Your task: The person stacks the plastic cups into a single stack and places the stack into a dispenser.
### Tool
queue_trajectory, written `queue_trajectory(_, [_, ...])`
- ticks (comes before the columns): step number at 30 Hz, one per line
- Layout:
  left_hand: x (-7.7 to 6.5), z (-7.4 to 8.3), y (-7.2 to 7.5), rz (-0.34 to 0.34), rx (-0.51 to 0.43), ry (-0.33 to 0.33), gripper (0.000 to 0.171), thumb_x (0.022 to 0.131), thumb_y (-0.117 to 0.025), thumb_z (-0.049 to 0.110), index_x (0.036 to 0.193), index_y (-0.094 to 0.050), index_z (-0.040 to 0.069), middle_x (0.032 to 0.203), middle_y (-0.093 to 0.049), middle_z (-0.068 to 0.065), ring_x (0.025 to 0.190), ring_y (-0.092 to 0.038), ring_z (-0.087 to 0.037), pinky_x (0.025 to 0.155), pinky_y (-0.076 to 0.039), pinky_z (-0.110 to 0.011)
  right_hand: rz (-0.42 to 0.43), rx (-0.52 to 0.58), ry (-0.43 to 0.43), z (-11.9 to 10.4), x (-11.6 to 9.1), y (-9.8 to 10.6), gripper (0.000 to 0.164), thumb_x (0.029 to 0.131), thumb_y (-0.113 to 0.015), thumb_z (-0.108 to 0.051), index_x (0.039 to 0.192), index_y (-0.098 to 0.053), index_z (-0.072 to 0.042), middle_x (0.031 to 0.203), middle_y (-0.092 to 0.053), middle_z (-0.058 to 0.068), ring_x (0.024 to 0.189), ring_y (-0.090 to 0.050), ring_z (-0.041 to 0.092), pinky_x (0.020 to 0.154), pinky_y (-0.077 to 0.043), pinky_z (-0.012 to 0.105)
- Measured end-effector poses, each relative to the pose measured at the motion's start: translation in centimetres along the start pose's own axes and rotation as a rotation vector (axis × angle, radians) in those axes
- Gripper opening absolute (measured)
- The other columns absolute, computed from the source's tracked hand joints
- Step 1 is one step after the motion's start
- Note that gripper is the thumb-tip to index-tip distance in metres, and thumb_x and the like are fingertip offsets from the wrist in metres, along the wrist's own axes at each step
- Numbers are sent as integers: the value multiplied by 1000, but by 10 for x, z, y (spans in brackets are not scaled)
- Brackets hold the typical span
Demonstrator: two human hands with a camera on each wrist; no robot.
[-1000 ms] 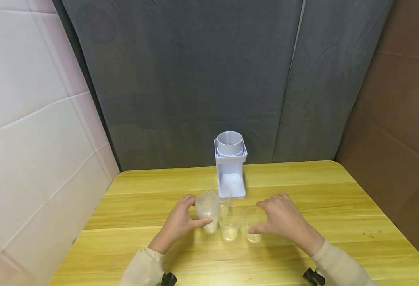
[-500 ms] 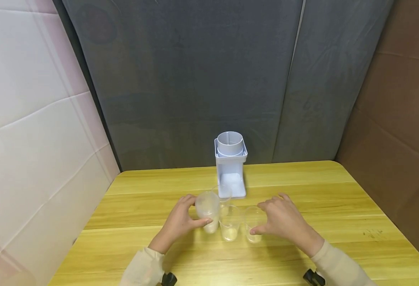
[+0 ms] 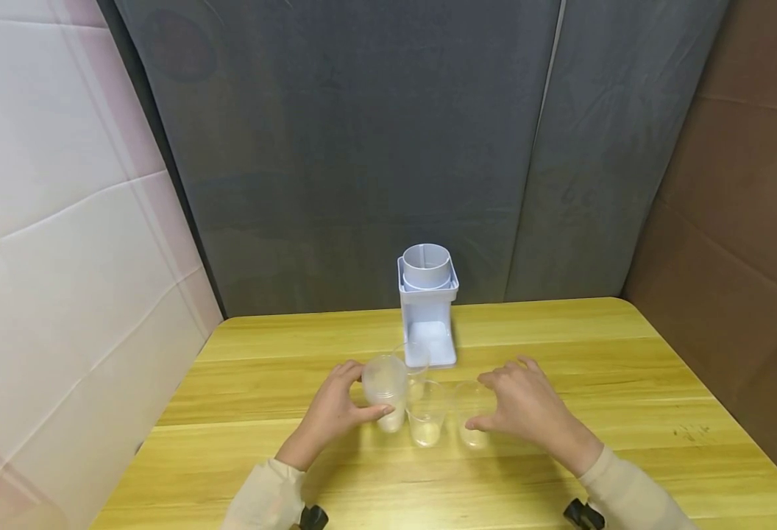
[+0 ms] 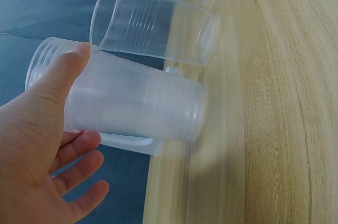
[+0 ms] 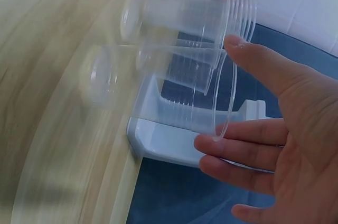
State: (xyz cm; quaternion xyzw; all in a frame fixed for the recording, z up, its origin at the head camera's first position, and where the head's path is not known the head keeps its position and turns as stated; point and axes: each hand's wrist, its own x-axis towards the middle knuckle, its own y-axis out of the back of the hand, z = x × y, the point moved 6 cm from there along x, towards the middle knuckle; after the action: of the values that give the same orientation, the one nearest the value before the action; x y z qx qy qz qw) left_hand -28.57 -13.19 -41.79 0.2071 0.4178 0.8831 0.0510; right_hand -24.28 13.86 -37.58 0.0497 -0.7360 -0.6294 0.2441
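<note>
In the head view my left hand (image 3: 331, 411) holds a nested stack of clear plastic cups (image 3: 385, 384), thumb on the near side near the rims. In the left wrist view the stack (image 4: 137, 97) stands on the table. With thumb and fingers at its rim, my right hand (image 3: 529, 406) grips a single clear plastic cup (image 3: 471, 405); the right wrist view shows this cup (image 5: 174, 89) upright. Between the hands another clear cup (image 3: 426, 416) stands upright on its own. A further clear cup (image 3: 413, 359) stands just behind, partly hidden by the stack.
A white plastic stand (image 3: 428, 313) with a round tube on top stands behind the cups, close to the table's back edge. The wooden table (image 3: 561, 353) meets a dark grey panel (image 3: 362, 162) at the back. Light and brown coverings line the sides.
My right hand and its cup have shifted slightly to the right, away from the middle cup. The left hand and the stack have stayed put.
</note>
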Motion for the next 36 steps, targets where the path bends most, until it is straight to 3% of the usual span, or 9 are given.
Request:
queue_trajectory(10, [0, -1, 0, -2, 3, 2, 64, 67, -89, 46, 115, -67, 10, 112, -66, -1, 108, -61, -25, 95, -53, -44, 96, -26, 35, 6, 4, 9, 67, 67, -78, -65, 102, -76, -8, 94, -78, 7, 89, -72, 27, 103, -43, 60])
queue_trajectory(22, [-1, -1, 0, 7, -3, -6, 62, 67, -89, 45, 115, -68, 10, 110, -66, 0, 107, -61, -23, 93, -53, -44, 213, -25, 61, 12, 15, 29, 67, 68, -79, -63, 105, -76, -7, 97, -78, 10, 90, -72, 29, 103, -43, 59])
queue_trajectory(36, [0, 2, -4, 11, -16, -11, 62, 67, -89, 43, 116, -68, 11, 110, -66, 1, 107, -60, -20, 94, -53, -43, 186, 31, -4, 15, 21, 30, 62, 74, -78, -57, 113, -73, -8, 107, -76, 11, 101, -70, 32, 107, -39, 62])
